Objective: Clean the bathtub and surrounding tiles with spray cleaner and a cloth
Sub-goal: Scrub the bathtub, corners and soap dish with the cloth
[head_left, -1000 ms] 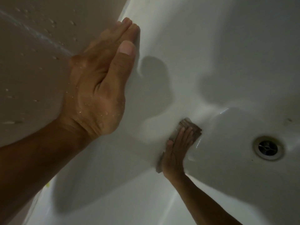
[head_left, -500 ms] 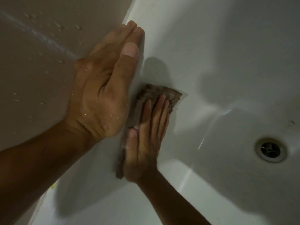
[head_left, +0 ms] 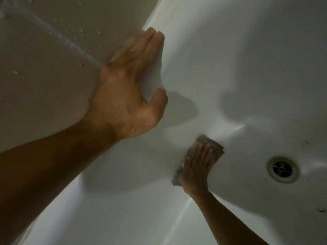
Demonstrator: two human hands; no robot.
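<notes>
The tub [head_left: 247,59] fills most of the view, white and glossy, its inner wall curving down to the floor where the drain [head_left: 282,169] sits. Beside it, beyond the backs of the left fingers, rises the tile [head_left: 44,68], beige, beaded with droplets and crossed by 1 pale grout line.

The left hand [head_left: 129,96] is braced on the tub rim: 4 fingers straight and together, flat along the edge, thumb spread toward the basin. It holds nothing and looks wet.

The right hand [head_left: 196,167] lies low on the inner wall, fingers straight and slightly fanned, pressing the cloth [head_left: 210,145] flat against the enamel rather than gripping it. The cloth is a folded brown pad under the palm, showing past the fingertips and again beside the heel of the hand. Its long axis runs with the fingers, up the wall.

The drain lies off the little-finger side of the right hand, well apart. A few dark specks [head_left: 304,142] mark the tub beyond the drain from the fingertips, and more [head_left: 321,210] lie nearer the viewer.

This looks like mid-wipe of the inner wall. The right hand is far nearer those specks, so the next stroke probably sweeps sideways across the floor past the drain.
</notes>
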